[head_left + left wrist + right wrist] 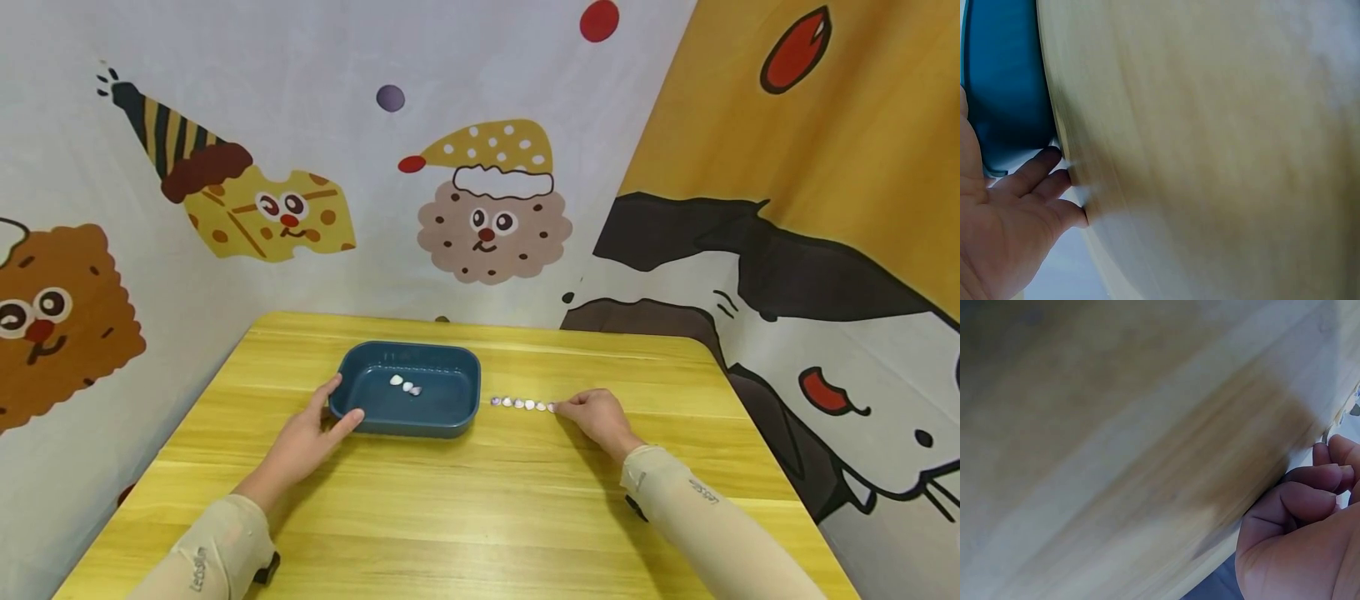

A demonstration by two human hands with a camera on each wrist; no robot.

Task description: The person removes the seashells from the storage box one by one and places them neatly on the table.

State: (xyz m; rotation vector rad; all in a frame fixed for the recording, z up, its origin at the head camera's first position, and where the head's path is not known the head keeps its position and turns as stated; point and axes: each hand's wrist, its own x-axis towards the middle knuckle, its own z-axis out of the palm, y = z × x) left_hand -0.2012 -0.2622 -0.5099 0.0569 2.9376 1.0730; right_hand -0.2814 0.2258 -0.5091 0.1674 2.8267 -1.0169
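A dark blue rectangular dish [427, 429] stands on the table with a few small shells [407, 387], white and purplish, on its bottom. My left hand [311, 437] rests at its near left corner, thumb on the front rim and fingers spread along the left side; the left wrist view shows these fingers [1032, 175] fairly straight beside the blue wall. To the right of the dish, several small shells [518, 403] lie in a straight row. At the row's right end my right hand [600, 417] pinches a shell [552, 407] between thumb and forefinger, low over the wood, its other fingers [1300, 500] curled.
The yellow wood-grain table [480, 517] reaches back to a white cartoon-printed cloth [360, 275]. A second printed cloth [825, 350], orange, black and white, hangs along the right side.
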